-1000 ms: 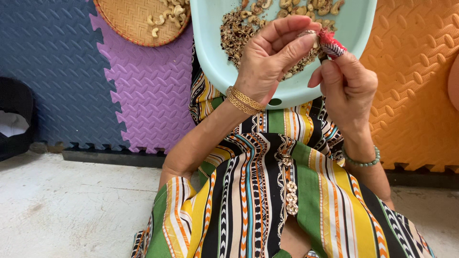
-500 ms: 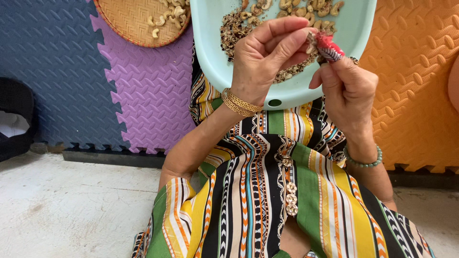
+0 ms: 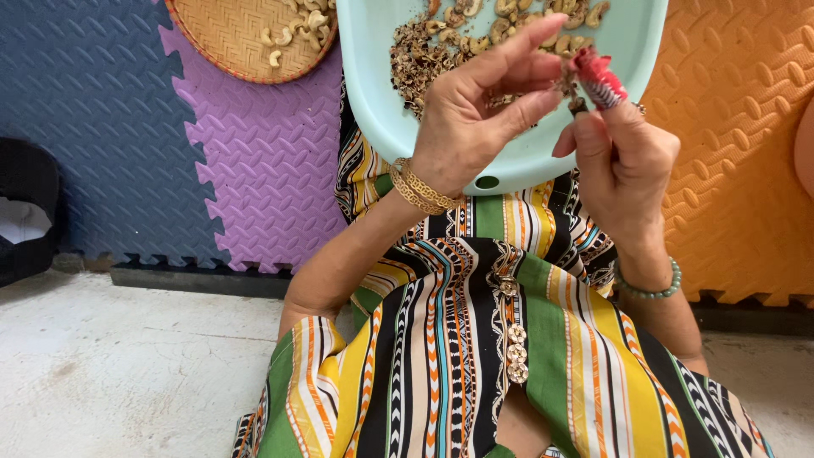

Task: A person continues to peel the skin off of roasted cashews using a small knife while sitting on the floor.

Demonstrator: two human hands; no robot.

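Note:
My left hand, with gold bangles at the wrist, pinches a small cashew nut between thumb and fingers over a pale turquoise tray. My right hand, wearing a green bead bracelet, grips a small tool with a red wrapped handle, its tip against the nut. The tray rests on my lap and holds unpeeled cashew nuts and a pile of brown skin flakes.
A round woven basket with several peeled cashews sits on foam floor mats: blue, purple and orange. A black container stands at the left edge. Bare concrete floor lies nearer to me.
Both hands have stayed over the tray, working the nut; the fingers shifted slightly and the red-handled tool moved a little against the nut.

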